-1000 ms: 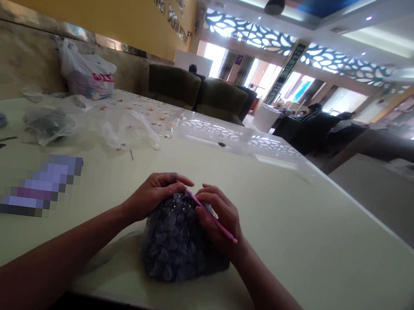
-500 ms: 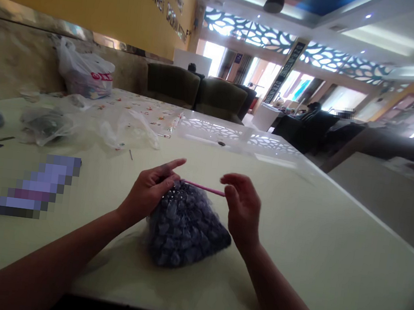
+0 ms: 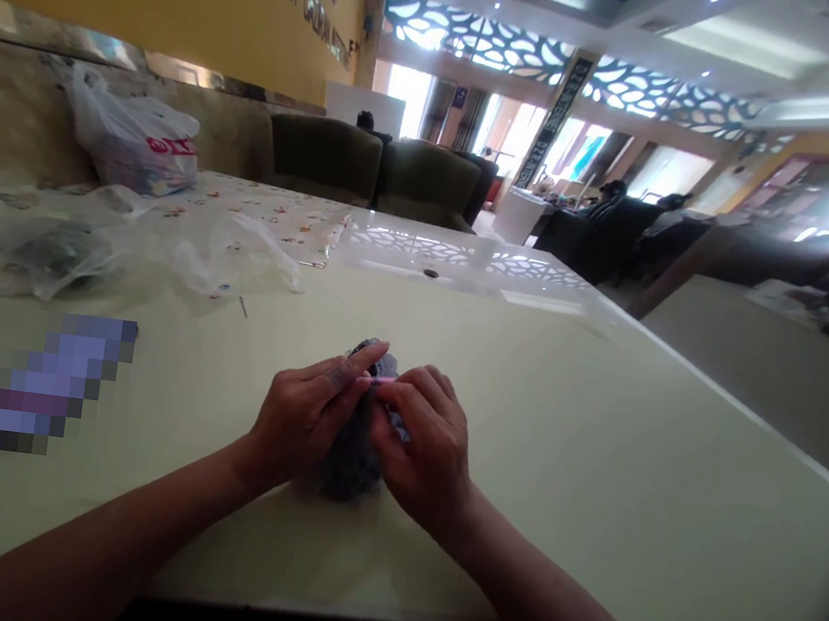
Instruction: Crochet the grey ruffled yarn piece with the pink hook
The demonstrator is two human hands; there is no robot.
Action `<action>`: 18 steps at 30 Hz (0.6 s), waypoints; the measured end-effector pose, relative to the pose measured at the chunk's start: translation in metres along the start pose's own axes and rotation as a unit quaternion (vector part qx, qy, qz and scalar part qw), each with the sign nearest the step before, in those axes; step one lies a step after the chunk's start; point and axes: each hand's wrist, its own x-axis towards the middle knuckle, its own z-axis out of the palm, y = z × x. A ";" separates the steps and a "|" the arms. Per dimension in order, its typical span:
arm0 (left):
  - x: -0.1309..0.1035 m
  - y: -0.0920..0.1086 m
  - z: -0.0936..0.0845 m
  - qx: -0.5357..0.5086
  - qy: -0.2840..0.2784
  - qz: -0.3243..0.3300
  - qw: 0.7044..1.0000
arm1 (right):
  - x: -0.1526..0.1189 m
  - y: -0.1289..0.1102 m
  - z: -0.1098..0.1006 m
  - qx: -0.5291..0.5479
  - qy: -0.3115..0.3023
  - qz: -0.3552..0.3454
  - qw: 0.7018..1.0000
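Observation:
A dark grey crocheted piece (image 3: 350, 464) with a bumpy, scale-like texture stands between my hands over the table, partly covered by them. My left hand (image 3: 307, 413) pinches its upper edge, with the index finger stretched forward. My right hand (image 3: 424, 443) is closed round a thin pink crochet hook (image 3: 385, 381), whose tip meets the upper edge of the piece beside my left fingertips. Most of the hook is hidden in the right fingers. Any working yarn is too small to make out.
On the pale table (image 3: 588, 493), a blurred-out bluish object (image 3: 47, 381) lies at left. Behind it are a clear plastic bag (image 3: 59, 252) with dark contents, crumpled plastic (image 3: 240, 254) and a full white carrier bag (image 3: 133, 140). Dark chairs (image 3: 323, 158) stand beyond the far edge.
My right hand has moved left and closed on the crochet hook, which it stood apart from or barely touched. The crocheted piece has turned and looks narrower. The camera view has shifted slightly.

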 end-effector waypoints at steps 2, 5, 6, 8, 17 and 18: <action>0.002 0.004 -0.002 -0.008 -0.009 -0.077 0.997 | 0.000 0.000 0.000 0.037 0.017 -0.004 0.999; 0.007 0.009 -0.003 -0.079 -0.020 -0.211 0.974 | -0.002 0.004 0.000 0.029 0.029 -0.043 0.998; 0.009 0.010 -0.003 -0.119 -0.017 -0.253 0.960 | -0.003 0.007 0.001 0.007 0.023 -0.073 0.997; 0.011 0.009 -0.003 -0.216 -0.002 -0.333 0.918 | -0.004 0.012 0.004 -0.049 -0.004 -0.142 0.989; 0.011 0.000 -0.007 -0.329 0.058 -0.363 0.870 | -0.012 0.011 0.017 -0.002 -0.010 -0.092 0.996; 0.012 -0.001 -0.010 -0.319 0.063 -0.349 0.879 | -0.012 0.013 0.017 0.040 -0.002 -0.028 0.999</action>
